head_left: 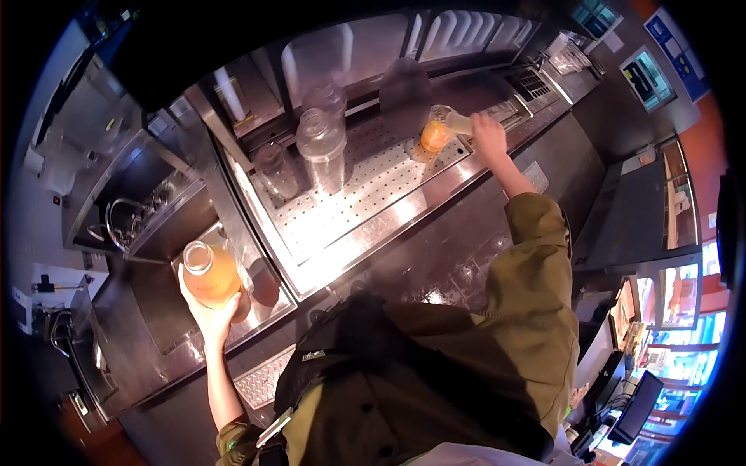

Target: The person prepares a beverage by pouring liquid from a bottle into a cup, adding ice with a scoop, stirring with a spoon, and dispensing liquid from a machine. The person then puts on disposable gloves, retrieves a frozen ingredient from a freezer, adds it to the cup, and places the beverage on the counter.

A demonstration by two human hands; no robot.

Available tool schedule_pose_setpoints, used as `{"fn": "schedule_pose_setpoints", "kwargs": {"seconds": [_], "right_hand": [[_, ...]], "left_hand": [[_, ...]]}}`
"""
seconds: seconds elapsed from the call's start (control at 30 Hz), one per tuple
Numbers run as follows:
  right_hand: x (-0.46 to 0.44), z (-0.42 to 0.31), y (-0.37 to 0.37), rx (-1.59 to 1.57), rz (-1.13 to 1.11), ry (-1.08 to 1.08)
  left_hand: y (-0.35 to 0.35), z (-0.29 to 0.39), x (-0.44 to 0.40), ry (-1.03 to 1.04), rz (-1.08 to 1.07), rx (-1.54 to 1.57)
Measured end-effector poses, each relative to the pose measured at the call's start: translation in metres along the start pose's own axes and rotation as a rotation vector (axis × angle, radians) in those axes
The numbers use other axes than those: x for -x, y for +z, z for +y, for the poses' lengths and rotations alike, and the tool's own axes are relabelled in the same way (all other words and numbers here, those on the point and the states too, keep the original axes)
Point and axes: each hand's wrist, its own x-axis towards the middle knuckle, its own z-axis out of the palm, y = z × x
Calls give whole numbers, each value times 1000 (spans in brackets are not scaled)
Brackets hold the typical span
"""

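Note:
My left hand [208, 314] is wrapped round a clear bottle [214, 278] of orange liquid. It stays upright with its open mouth uppermost, over the steel counter at the left. My right hand [488, 138] is stretched out to the far right, fingers closed on a pale cylinder [460, 123] whose kind I cannot make out. The cylinder's far end meets or overlaps a clear container [435, 138] with orange contents on the perforated drain tray [365, 182]. Whether the two touch I cannot tell.
Clear bottle-like vessels [322, 159] stand on the tray's left half, one smaller [276, 172]. A dark oval panel [405, 97] rises behind them. A sink with a metal faucet [120, 221] lies at far left. The steel counter's front edge runs diagonally before me.

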Motion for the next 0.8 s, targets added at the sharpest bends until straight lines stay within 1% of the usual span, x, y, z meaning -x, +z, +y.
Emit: {"fn": "schedule_pose_setpoints", "kwargs": {"seconds": [0.03,0.07,0.1,0.13,0.17,0.2,0.27,0.3,0.37,0.4,0.43,0.47,0.53,0.6,0.67,0.73,0.77,0.8], "right_hand": [[6,0,2,-109,-110,146],[15,5,21,-256,-125,264],[28,-3,18,-328,-90,310],[41,-18,4,-423,9,240],[59,-56,6,-765,85,111],[68,-95,-9,-913,56,71],[82,-186,-33,-1168,-104,-28],[85,-234,-40,-1320,-318,-6],[76,-328,-74,-1391,-483,-93],[73,-363,-96,-1567,-535,-114],[70,-408,-69,-1595,-477,-235],[64,-430,-87,-1515,-497,-210],[54,-458,-94,-1239,-327,-295],[47,-444,-85,-1163,-128,-301],[54,-395,-72,-846,-91,-193],[77,-353,-35,-547,-136,-65],[82,-342,-42,-498,-417,35],[86,-337,-43,-568,-486,32]], "left_hand": [[-5,-1,3,0,17,3],[-11,-5,6,-26,31,33],[-17,-7,10,-31,48,30],[-22,-9,14,-37,71,22],[-37,-12,28,-70,110,-30],[-37,-14,27,-68,120,-52],[-46,-22,35,-90,144,-7],[-50,-21,40,-108,157,0],[-57,-18,49,-124,181,20],[-64,-23,55,-112,183,-8],[-68,-23,60,-118,198,-8],[-72,-23,65,-128,210,-5],[-82,-27,75,-148,226,-55],[-89,-28,81,-168,245,-72],[-88,-24,80,-186,253,-38],[-84,-27,73,-179,195,27],[-82,-30,70,-174,152,36],[-82,-32,66,-168,108,40]]}}
